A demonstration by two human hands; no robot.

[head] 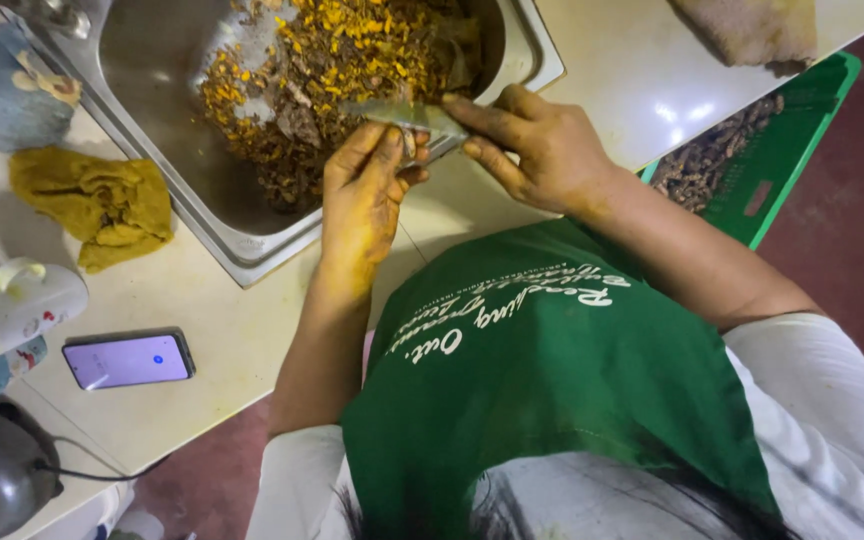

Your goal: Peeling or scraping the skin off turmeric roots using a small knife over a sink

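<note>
My yellow-stained left hand (364, 195) pinches a small piece of root (411, 146) over the near rim of a steel sink (152, 90). In my right hand (542, 148) is a knife, its blade (404, 113) pointing left and lying against the piece just above my left fingertips. Both hands meet at the sink's edge. The basin holds a heap of orange-yellow root pieces and brown peelings (337, 70). A green apron (552, 380) covers my chest below the hands.
A yellow-stained cloth (92, 205) lies left of the sink and a blue-stained rag (2, 95) lies farther back. A lit phone (128, 359) and two mugs (7, 312) rest on the counter at left. At right, a green crate (797, 130) holds brown roots.
</note>
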